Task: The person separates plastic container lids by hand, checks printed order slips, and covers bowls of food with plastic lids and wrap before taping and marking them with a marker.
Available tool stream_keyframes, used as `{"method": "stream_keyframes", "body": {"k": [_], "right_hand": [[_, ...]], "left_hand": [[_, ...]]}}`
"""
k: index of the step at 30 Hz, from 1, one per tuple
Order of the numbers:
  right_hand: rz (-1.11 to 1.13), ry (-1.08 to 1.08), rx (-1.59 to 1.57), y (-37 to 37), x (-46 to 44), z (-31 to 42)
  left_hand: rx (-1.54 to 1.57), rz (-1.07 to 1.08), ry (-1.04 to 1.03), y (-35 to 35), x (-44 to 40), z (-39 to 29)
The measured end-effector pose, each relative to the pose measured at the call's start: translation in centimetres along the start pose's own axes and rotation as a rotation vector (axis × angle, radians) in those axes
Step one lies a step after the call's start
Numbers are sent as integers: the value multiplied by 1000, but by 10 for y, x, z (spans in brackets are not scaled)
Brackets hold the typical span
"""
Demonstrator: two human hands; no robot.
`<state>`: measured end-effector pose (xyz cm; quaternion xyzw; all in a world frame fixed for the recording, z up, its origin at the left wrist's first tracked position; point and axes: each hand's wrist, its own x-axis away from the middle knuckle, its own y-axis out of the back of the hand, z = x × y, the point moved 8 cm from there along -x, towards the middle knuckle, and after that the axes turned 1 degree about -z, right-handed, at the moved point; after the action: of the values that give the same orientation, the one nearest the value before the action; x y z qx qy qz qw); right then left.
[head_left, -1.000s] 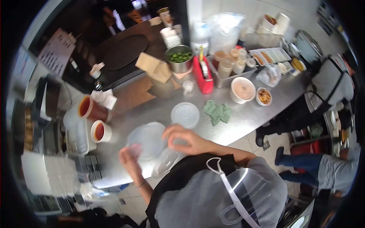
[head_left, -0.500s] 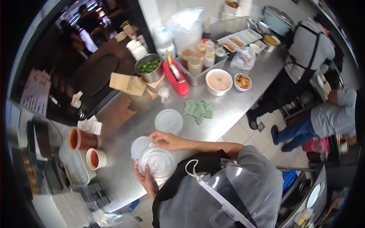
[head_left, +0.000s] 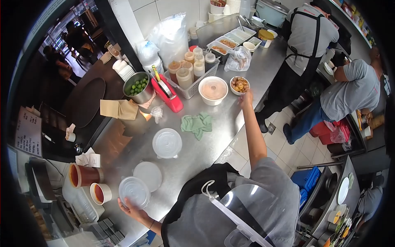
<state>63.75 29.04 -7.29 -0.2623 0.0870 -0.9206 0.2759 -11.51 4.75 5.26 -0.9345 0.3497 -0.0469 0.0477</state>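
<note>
Translucent plastic, a round lid [head_left: 134, 192] touches the fingers of the left hand [head_left: 133, 211]; a chunky-filled white bowl [head_left: 234, 91] on the steel desk [head_left: 219, 133] meets those of the right hand [head_left: 247, 99]; their grip I cannot tell.

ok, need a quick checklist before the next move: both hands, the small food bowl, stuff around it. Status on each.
1. Right hand at the small food bowl: ok, at its near edge.
2. Right hand's grip secure: cannot tell, fingers blurred.
3. Left hand at the round translucent lid: ok, fingers at its edge.
4. Small food bowl covered: not ok, open with the food showing.
5. Larger bowl next to it covered: ok, clear lid on.
6. Green cloth clear of both hands: ok, lies on the counter apart from each.
</note>
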Motion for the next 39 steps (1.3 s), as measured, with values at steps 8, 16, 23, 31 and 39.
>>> {"method": "stream_keyframes", "body": {"k": [8,16,23,31,39], "right_hand": [[-3,44,-90,-57,-21,1],[153,-18,-116,-113,-67,-1],[-136,506,-35,-97,3,57],[-311,605,355,-70,-29,65],[-332,872,1134,-104,-18,124]], "left_hand": [[29,11,64,0,-1,24],[-15,28,-4,5,-5,43],[-52,-9,-51,-3,-3,31],[-117,1,-32,-11,3,18],[-173,0,-40,-6,0,10]]}}
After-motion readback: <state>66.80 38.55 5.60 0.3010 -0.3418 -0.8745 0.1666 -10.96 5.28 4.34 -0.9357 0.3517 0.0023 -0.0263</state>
